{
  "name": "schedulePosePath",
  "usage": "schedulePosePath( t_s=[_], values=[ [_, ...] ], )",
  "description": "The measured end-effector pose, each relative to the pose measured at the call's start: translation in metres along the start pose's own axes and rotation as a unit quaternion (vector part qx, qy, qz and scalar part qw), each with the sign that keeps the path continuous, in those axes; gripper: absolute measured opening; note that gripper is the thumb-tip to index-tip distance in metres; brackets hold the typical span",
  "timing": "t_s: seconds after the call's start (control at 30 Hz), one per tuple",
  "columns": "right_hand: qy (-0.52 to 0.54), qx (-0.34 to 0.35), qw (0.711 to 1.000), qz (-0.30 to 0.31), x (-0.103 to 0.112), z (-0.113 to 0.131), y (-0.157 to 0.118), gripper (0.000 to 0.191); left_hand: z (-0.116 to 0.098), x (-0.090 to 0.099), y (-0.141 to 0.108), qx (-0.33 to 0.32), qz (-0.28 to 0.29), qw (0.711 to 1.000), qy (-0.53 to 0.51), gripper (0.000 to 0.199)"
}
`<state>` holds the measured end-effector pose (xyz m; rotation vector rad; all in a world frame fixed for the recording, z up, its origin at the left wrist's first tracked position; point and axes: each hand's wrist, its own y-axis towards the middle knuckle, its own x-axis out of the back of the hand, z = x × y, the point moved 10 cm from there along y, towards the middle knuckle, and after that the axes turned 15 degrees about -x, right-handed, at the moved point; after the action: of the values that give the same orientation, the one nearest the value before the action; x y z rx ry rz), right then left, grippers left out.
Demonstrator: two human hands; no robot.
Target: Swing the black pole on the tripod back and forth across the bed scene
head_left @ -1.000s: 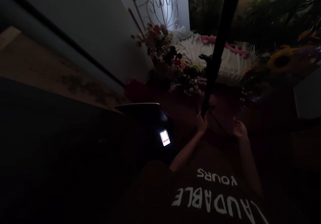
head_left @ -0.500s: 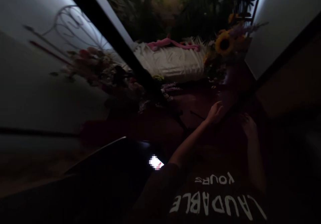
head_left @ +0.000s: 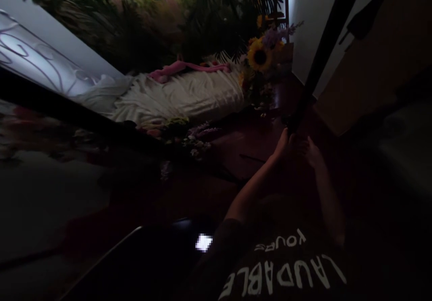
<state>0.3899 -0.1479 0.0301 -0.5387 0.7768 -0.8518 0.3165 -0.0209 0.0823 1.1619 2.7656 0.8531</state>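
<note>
Deep shadow covers both of my hands. My left hand (head_left: 282,147) reaches forward to the lower part of a slanting black pole (head_left: 315,74); its fingers look closed around it. My right hand (head_left: 312,151) is close beside it on the right, fingers turned inward toward the same pole. Its fingertips are too dark to make out, so whether they touch the pole is unclear. Left of my hands, a thin dark rod (head_left: 252,159) lies low over the reddish floor (head_left: 229,141).
A second black pole (head_left: 101,128) slants across the left. Behind are a cream draped cloth (head_left: 202,89) with a pink plush toy (head_left: 178,68), sunflowers (head_left: 259,57) and palm leaves (head_left: 216,26). A dark flat-topped surface (head_left: 135,265) with a bright screen (head_left: 204,242) is lower left.
My view has turned to the right. Both hands have come closer together, and the left hand has moved onto the pole. The right hand's fingers have turned inward.
</note>
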Motion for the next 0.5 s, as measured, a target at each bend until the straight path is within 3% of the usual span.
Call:
schedulePosePath(
  t_s=[0.1, 0.3, 0.5],
  values=[
    [-0.039, -0.013, 0.999, 0.03, -0.014, 0.0, 0.01, 0.039, 0.009, 0.001, -0.002, 0.012, 0.002, 1.0, 0.006, 0.034],
    [-0.128, 0.089, 0.988, -0.012, -0.019, 0.023, 0.003, 0.031, 0.017, -0.002, -0.003, 0.014, 0.001, 1.0, 0.024, 0.037],
    [-0.21, 0.216, 0.953, -0.024, -0.019, 0.045, -0.014, 0.026, 0.015, 0.0, -0.004, 0.02, -0.005, 0.999, 0.026, 0.04]
  ],
)
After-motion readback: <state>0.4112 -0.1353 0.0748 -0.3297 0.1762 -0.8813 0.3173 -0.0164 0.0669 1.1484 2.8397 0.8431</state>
